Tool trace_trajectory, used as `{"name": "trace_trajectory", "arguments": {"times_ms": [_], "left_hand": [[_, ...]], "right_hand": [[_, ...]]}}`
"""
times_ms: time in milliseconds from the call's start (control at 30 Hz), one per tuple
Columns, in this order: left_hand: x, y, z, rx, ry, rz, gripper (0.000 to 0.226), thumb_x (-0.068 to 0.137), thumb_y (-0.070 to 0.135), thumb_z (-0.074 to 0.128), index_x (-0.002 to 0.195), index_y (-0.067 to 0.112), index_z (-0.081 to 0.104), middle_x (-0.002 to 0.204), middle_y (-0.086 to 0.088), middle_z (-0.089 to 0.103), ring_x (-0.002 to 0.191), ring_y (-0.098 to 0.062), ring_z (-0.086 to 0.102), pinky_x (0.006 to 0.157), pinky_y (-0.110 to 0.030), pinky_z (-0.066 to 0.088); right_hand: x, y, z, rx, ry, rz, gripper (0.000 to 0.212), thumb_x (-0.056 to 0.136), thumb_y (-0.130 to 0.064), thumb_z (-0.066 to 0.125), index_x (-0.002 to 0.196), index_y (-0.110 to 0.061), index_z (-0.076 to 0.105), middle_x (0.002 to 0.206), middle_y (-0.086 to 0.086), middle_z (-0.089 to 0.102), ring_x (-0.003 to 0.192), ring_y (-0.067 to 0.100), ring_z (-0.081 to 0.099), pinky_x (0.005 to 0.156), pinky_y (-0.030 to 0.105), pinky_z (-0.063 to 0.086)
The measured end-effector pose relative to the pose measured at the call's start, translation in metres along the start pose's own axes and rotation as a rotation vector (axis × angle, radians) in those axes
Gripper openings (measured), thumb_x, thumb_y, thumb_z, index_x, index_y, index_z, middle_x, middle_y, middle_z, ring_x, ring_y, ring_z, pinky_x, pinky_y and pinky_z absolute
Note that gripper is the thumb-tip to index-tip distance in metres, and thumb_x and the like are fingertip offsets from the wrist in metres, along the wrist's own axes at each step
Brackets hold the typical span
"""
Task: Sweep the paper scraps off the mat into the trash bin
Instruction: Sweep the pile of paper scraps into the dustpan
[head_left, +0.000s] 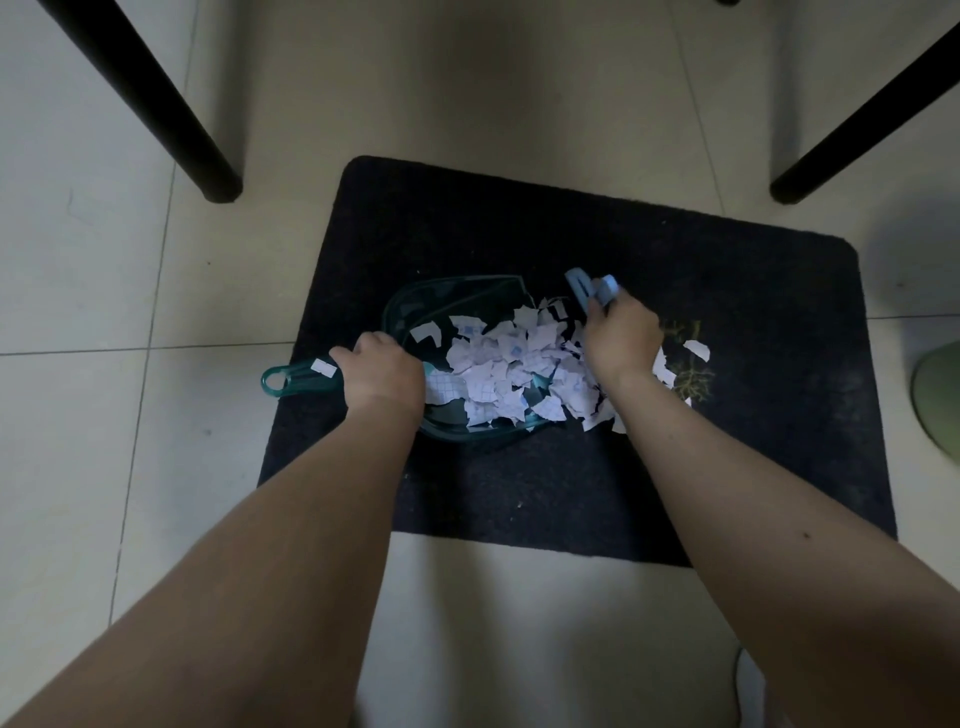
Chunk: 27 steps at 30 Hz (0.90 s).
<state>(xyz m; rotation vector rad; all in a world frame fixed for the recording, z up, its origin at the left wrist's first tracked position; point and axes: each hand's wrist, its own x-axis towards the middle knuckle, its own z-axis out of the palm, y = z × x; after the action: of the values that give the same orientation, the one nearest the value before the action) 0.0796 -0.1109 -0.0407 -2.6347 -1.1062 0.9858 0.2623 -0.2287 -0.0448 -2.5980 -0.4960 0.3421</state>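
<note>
A black mat (571, 493) lies on the tiled floor. On it rests a clear teal dustpan (447, 306) with its mouth facing right. My left hand (382, 371) grips the dustpan by its handle (296, 376). A heap of white gridded paper scraps (511, 371) fills the pan and spills over its lip. My right hand (621, 338) is closed around a light blue hand brush (589, 288) at the right side of the heap. A few scraps (696, 349) lie on the mat to the right of that hand.
Two black furniture legs (208, 166) (800, 182) stand on the floor beyond the mat's far corners. A pale green rounded object (940, 400) sits at the right edge of view. Light tiles (78, 312) surround the mat.
</note>
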Motion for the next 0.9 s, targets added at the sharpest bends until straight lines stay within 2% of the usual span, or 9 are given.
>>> {"name": "trace_trajectory", "arguments": {"times_ms": [133, 300, 367, 433, 500, 600, 667, 800, 900], "left_hand": [[0.0, 0.0, 0.0, -0.003, -0.004, 0.0, 0.04, 0.09, 0.015, 0.051, 0.131, 0.011, 0.051, 0.13, -0.014, 0.045, 0.12, -0.029, 0.041, 0.1, -0.045, 0.037], [0.0, 0.0, 0.001, -0.003, -0.005, 0.003, 0.04, 0.091, 0.015, 0.052, 0.13, 0.011, 0.052, 0.13, -0.014, 0.045, 0.12, -0.029, 0.041, 0.1, -0.046, 0.038], [-0.001, -0.001, 0.0, -0.009, -0.004, 0.005, 0.04, 0.09, 0.014, 0.053, 0.13, 0.011, 0.052, 0.129, -0.015, 0.045, 0.119, -0.029, 0.041, 0.1, -0.046, 0.037], [-0.003, -0.001, 0.0, -0.015, -0.001, 0.013, 0.041, 0.089, 0.013, 0.054, 0.13, 0.01, 0.051, 0.129, -0.015, 0.044, 0.12, -0.03, 0.041, 0.099, -0.047, 0.036], [-0.005, 0.001, 0.0, -0.013, 0.003, 0.024, 0.042, 0.088, 0.013, 0.055, 0.13, 0.01, 0.051, 0.129, -0.015, 0.045, 0.119, -0.03, 0.041, 0.098, -0.046, 0.036], [-0.008, 0.01, -0.001, -0.001, 0.012, 0.039, 0.041, 0.086, 0.014, 0.057, 0.127, 0.01, 0.053, 0.127, -0.014, 0.046, 0.117, -0.028, 0.043, 0.097, -0.045, 0.037], [-0.01, 0.017, -0.004, -0.001, 0.015, 0.045, 0.039, 0.087, 0.013, 0.056, 0.126, 0.01, 0.054, 0.126, -0.014, 0.046, 0.117, -0.028, 0.043, 0.097, -0.045, 0.037], [-0.009, 0.027, -0.01, 0.013, 0.013, 0.05, 0.038, 0.087, 0.013, 0.056, 0.125, 0.01, 0.055, 0.126, -0.014, 0.046, 0.117, -0.028, 0.043, 0.098, -0.045, 0.038], [-0.008, 0.032, -0.013, 0.024, 0.013, 0.051, 0.038, 0.086, 0.013, 0.057, 0.124, 0.01, 0.056, 0.127, -0.014, 0.047, 0.117, -0.029, 0.044, 0.098, -0.046, 0.038]], "right_hand": [[-0.026, -0.012, 0.024, 0.014, -0.103, -0.082, 0.03, 0.1, -0.028, 0.041, 0.121, -0.018, 0.06, 0.076, 0.002, 0.059, 0.06, 0.015, 0.051, 0.053, 0.026, 0.035], [-0.044, -0.027, 0.029, 0.186, -0.146, -0.15, 0.03, 0.099, -0.027, 0.045, 0.126, -0.025, 0.059, 0.081, 0.003, 0.067, 0.062, 0.013, 0.056, 0.048, 0.018, 0.037], [-0.044, -0.028, 0.022, 0.27, -0.123, -0.159, 0.031, 0.098, -0.026, 0.047, 0.127, -0.028, 0.058, 0.078, 0.001, 0.066, 0.058, 0.012, 0.053, 0.049, 0.021, 0.041], [-0.039, -0.023, 0.012, 0.371, -0.068, -0.105, 0.031, 0.097, -0.027, 0.05, 0.126, -0.031, 0.059, 0.083, -0.001, 0.068, 0.063, 0.014, 0.058, 0.058, 0.031, 0.053], [-0.032, -0.013, 0.001, 0.401, -0.003, -0.049, 0.03, 0.096, -0.025, 0.051, 0.125, -0.03, 0.06, 0.093, -0.002, 0.069, 0.073, 0.015, 0.064, 0.069, 0.036, 0.057], [-0.023, 0.009, -0.017, 0.345, 0.086, -0.003, 0.031, 0.097, -0.024, 0.05, 0.126, -0.028, 0.06, 0.103, 0.001, 0.07, 0.084, 0.014, 0.064, 0.07, 0.025, 0.052], [-0.018, 0.023, -0.026, 0.275, 0.149, 0.037, 0.032, 0.098, -0.024, 0.048, 0.128, -0.027, 0.058, 0.109, 0.003, 0.069, 0.093, 0.017, 0.064, 0.074, 0.022, 0.046], [-0.007, 0.058, -0.043, 0.074, 0.27, 0.192, 0.033, 0.099, -0.023, 0.044, 0.131, -0.022, 0.055, 0.111, 0.011, 0.068, 0.102, 0.029, 0.063, 0.083, 0.035, 0.046], [-0.002, 0.081, -0.047, -0.049, 0.234, 0.288, 0.032, 0.1, -0.022, 0.042, 0.129, -0.019, 0.055, 0.109, 0.015, 0.067, 0.102, 0.034, 0.062, 0.083, 0.038, 0.046]]}}
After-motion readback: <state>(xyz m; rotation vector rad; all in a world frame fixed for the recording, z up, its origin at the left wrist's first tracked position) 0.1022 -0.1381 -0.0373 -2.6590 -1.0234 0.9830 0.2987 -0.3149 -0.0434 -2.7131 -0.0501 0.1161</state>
